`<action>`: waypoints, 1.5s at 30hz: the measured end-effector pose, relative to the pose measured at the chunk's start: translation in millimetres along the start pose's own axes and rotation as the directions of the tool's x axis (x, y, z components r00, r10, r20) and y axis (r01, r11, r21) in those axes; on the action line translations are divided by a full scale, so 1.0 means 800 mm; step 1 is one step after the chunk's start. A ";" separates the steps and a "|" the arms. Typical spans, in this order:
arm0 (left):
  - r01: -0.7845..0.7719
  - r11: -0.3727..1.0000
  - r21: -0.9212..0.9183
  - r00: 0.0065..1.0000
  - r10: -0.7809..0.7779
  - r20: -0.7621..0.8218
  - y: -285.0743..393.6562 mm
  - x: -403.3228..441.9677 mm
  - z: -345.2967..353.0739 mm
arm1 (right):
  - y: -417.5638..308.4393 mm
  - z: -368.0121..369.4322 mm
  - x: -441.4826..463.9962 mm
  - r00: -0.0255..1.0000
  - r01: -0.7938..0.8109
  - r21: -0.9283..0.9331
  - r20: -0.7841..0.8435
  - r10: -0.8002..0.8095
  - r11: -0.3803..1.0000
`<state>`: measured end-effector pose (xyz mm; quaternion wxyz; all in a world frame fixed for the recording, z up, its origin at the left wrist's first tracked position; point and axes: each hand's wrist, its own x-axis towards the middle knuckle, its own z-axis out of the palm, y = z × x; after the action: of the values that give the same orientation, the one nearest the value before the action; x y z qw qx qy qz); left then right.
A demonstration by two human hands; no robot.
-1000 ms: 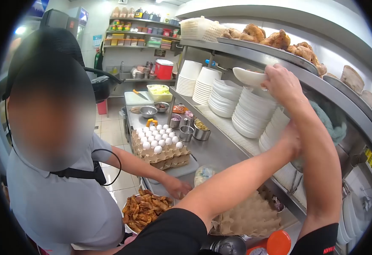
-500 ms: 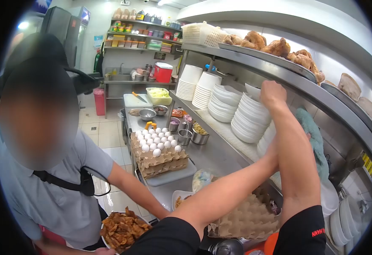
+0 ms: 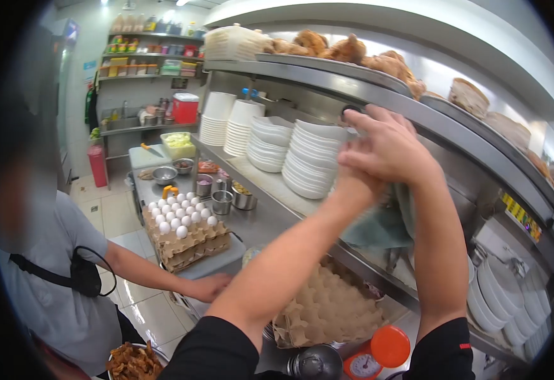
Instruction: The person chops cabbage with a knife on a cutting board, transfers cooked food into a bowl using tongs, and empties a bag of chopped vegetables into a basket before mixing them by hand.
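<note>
My right hand (image 3: 394,142) is raised in front of the upper shelf's edge, fingers partly spread, near a small dark round thing (image 3: 351,110) I cannot make out. My left hand (image 3: 362,174) is crossed beneath it, and its fingers are mostly hidden. A blue-green cloth (image 3: 378,225) hangs below and behind my hands, seemingly from my left hand; the grip itself is hidden. Just left of my hands stand stacked white bowls (image 3: 311,158) on the middle shelf. A second stack of white bowls (image 3: 268,144) and upside-down white cups (image 3: 215,120) stand farther along it.
Roasted meat pieces (image 3: 346,49) lie on a tray above. Below are white eggs (image 3: 182,232) on stacked cartons, an empty egg tray (image 3: 327,304) and an orange scale (image 3: 364,366). A co-worker (image 3: 68,278) stands left, with a hand (image 3: 208,287) at the counter's edge and a bowl of browned food (image 3: 134,361).
The view has turned right. My right hand has come away from the bowls and its fingers have spread. My left hand has risen beneath it, and the cloth has swung left between my arms.
</note>
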<state>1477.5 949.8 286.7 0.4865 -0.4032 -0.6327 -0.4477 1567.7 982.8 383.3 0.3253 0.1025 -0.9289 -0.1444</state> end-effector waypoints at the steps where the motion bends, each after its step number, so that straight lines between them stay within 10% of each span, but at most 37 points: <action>1: 0.122 0.992 -0.012 0.988 -0.121 0.101 0.005 0.012 -0.024 | 0.008 -0.008 -0.033 0.995 -0.031 0.007 -0.092 0.032 0.999; 8: 0.275 0.818 -0.504 0.955 -0.173 0.240 0.010 0.056 -0.044 | 0.041 0.071 -0.066 0.756 0.145 0.320 -0.647 0.104 0.936; 10: 0.333 0.829 -0.449 0.908 -0.154 0.388 0.004 0.055 -0.063 | 0.055 0.080 -0.064 0.682 0.208 0.151 -0.731 -0.032 0.966; 14: 0.208 0.977 -0.052 0.843 -0.152 0.515 -0.009 0.033 -0.160 | 0.086 0.103 -0.050 0.830 0.252 0.016 -0.518 -0.208 0.968; 18: 0.184 0.945 0.271 0.831 -0.297 0.470 -0.057 0.014 -0.265 | 0.151 0.119 0.019 0.912 -0.106 0.048 -0.393 0.117 0.993; 20: 0.198 0.877 0.437 0.815 -0.395 0.424 -0.085 0.005 -0.319 | 0.142 0.106 0.056 0.858 -0.511 0.043 -0.035 0.512 0.859; 23: 0.327 0.801 0.502 0.777 -0.530 0.339 -0.112 -0.014 -0.395 | 0.114 0.104 0.088 0.742 -0.453 -0.202 0.455 0.493 0.868; 26: 0.589 0.700 0.404 0.662 -0.705 0.254 -0.121 -0.034 -0.465 | 0.156 0.142 0.100 0.895 -0.426 0.134 0.208 0.395 0.895; 30: 0.585 0.655 0.478 0.676 -0.720 0.159 -0.138 -0.043 -0.543 | 0.180 0.116 0.108 0.860 -0.489 0.012 0.175 0.480 0.872; 32: 0.575 0.634 0.517 0.679 -0.722 0.131 -0.149 -0.049 -0.571 | 0.140 0.094 0.061 0.940 -0.310 0.169 0.202 0.275 0.936; 34: 0.569 0.612 0.549 0.670 -0.733 0.123 -0.169 -0.053 -0.589 | 0.027 0.079 -0.015 0.937 -0.277 -0.117 -0.252 0.241 0.954; 38: 0.553 0.581 0.597 0.635 -0.758 0.150 -0.225 -0.064 -0.591 | -0.126 0.051 -0.098 0.972 -0.089 -0.041 -0.223 0.077 0.995; 40: 0.560 0.567 0.604 0.564 -0.795 0.224 -0.262 -0.074 -0.581 | -0.178 0.048 -0.122 0.981 0.185 0.331 -0.116 -0.154 0.925; 45: 0.260 0.631 0.731 0.587 -0.704 0.399 -0.356 -0.114 -0.546 | -0.278 0.169 -0.148 0.923 -0.287 0.842 0.371 -0.104 0.456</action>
<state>1337.6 446.0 203.4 0.1819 -0.1550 -0.9557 -0.1717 1594.6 835.0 139.8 0.0501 0.1757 -0.9148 0.3602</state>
